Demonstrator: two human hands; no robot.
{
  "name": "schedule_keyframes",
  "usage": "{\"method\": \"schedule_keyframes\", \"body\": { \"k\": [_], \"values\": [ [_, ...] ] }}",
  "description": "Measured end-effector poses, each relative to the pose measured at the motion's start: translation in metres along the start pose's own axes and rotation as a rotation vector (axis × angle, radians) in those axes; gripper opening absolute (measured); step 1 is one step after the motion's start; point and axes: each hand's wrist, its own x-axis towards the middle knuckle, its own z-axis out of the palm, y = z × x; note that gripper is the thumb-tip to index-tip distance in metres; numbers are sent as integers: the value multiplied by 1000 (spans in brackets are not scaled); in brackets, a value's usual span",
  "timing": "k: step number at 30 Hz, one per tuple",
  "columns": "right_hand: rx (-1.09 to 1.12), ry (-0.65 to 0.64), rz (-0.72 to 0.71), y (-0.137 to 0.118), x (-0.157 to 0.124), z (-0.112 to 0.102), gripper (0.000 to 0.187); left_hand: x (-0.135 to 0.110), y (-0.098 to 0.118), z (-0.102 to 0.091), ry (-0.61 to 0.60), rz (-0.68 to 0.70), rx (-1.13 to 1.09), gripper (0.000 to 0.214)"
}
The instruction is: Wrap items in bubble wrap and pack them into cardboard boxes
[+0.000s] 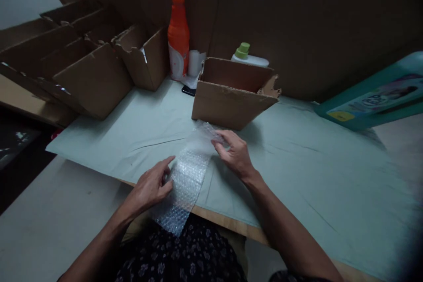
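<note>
A strip of clear bubble wrap lies across the table's front edge, its near end hanging over toward my lap. My right hand pinches the far end of the strip between thumb and fingers, where the wrap is lifted and folded over. On the strip's left side is my left hand, index finger stretched forward and thumb apart. Its fingertips are at the edge of the wrap; whether they touch it I cannot tell.
An open cardboard box stands just beyond the wrap. Behind it are an orange bottle, a white bottle with a green cap and a dark flat object. More cardboard boxes stand left; a large teal bottle leans right.
</note>
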Motion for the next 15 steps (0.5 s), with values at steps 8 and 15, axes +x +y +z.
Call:
{"method": "schedule_keyframes", "body": {
  "k": [8, 15],
  "values": [
    [462, -210, -324, -82, -31, -81, 17, 3, 18, -9, 316, 374, -108, 47],
    [385, -230, 13, -68, -34, -79, 4, -48, 23, -9, -45, -3, -413, 26]
  ]
}}
